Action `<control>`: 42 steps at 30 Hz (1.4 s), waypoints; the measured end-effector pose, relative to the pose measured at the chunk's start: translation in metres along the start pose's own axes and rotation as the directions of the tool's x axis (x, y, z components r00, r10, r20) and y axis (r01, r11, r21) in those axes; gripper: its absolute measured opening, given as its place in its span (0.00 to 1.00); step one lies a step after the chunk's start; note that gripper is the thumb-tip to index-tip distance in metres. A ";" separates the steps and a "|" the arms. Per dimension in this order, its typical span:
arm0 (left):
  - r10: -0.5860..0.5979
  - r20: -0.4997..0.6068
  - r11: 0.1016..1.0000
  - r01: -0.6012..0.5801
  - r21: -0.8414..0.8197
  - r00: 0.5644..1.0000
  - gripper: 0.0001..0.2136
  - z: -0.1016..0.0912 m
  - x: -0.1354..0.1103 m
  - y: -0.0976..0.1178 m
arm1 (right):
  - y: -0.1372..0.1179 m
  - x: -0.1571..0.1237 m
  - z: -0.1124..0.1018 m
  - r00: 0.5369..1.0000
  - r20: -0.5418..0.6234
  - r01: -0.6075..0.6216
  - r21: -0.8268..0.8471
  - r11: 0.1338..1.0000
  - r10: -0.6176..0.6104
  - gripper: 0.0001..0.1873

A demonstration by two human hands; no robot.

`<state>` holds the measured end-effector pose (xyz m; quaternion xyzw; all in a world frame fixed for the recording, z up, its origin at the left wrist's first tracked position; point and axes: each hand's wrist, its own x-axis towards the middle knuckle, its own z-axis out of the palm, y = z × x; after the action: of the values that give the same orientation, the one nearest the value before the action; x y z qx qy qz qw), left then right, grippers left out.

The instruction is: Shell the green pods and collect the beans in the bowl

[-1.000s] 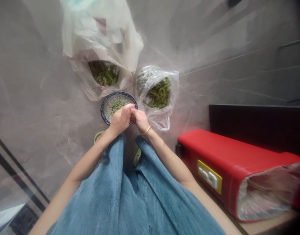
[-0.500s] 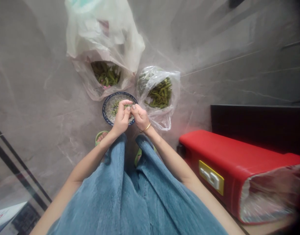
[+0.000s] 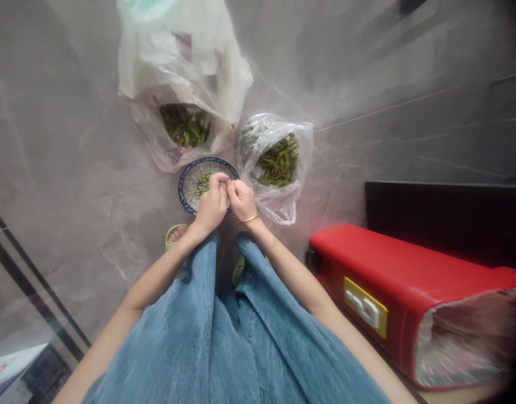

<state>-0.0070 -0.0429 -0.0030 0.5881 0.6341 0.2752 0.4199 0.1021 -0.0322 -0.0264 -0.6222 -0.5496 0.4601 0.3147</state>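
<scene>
In the head view, the person's bare left hand [image 3: 211, 206] and bare right hand [image 3: 242, 201], a thin gold-coloured bangle [image 3: 248, 219] at the right wrist, meet over the near right part of a round, pale patterned dish with a dark blue rim [image 3: 191, 182]. The fingers of both hands are curled closed, tips together; what they pinch is too small to tell. Small green shelled beans [image 3: 203, 183] lie in the dish. Beyond it, on the grey marbled floor [image 3: 93, 168], stands a large whitish plastic bag [image 3: 177, 64] of green pods; just right, a smaller clear plastic bag [image 3: 281, 203] holds more pods
</scene>
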 end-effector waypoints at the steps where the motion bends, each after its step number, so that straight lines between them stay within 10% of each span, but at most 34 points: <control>1: 0.050 0.029 0.996 -0.052 0.074 0.998 0.13 0.003 -0.003 0.001 | 0.002 0.001 0.003 0.993 -0.003 -0.120 0.078 0.990 0.120 0.26; 5: 0.292 0.174 0.933 -0.320 0.167 0.940 0.17 0.010 -0.012 -0.001 | 0.008 0.008 0.004 0.851 0.066 -0.499 0.410 0.763 0.521 0.27; 12: 0.282 -0.109 0.913 -0.232 0.336 0.953 0.24 -0.042 0.067 -0.026 | -0.014 0.000 -0.011 0.791 0.412 -0.609 0.603 0.515 0.453 0.34; 16: 0.215 -0.024 0.921 -0.194 0.338 0.976 0.25 -0.059 0.083 -0.019 | -0.021 -0.002 -0.012 0.804 0.451 -0.594 0.609 0.525 0.387 0.36; 22: 0.251 0.253 0.967 -0.234 -0.097 0.934 0.20 -0.029 0.028 -0.003 | -0.025 0.000 -0.015 0.807 0.481 -0.589 0.609 0.532 0.342 0.36; 29: 0.196 0.128 0.943 -0.151 -0.297 0.972 0.19 -0.004 0.015 -0.014 | -0.030 -0.003 -0.014 0.832 0.435 -0.551 0.568 0.612 0.345 0.35; 34: 0.147 0.043 0.952 -0.130 -0.278 0.988 0.20 -0.002 0.016 -0.016 | -0.030 -0.004 -0.012 0.901 0.384 -0.399 0.560 0.726 0.200 0.33; 42: 0.331 0.048 0.942 -0.334 0.048 0.942 0.17 -0.019 0.012 -0.017 | -0.015 -0.003 -0.014 0.834 0.502 -0.469 0.424 0.775 0.230 0.17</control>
<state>-0.0320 -0.0310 -0.0105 0.7034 0.5248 0.3127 0.3633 0.1096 -0.0305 -0.0070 -0.4889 -0.3265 0.7680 0.2540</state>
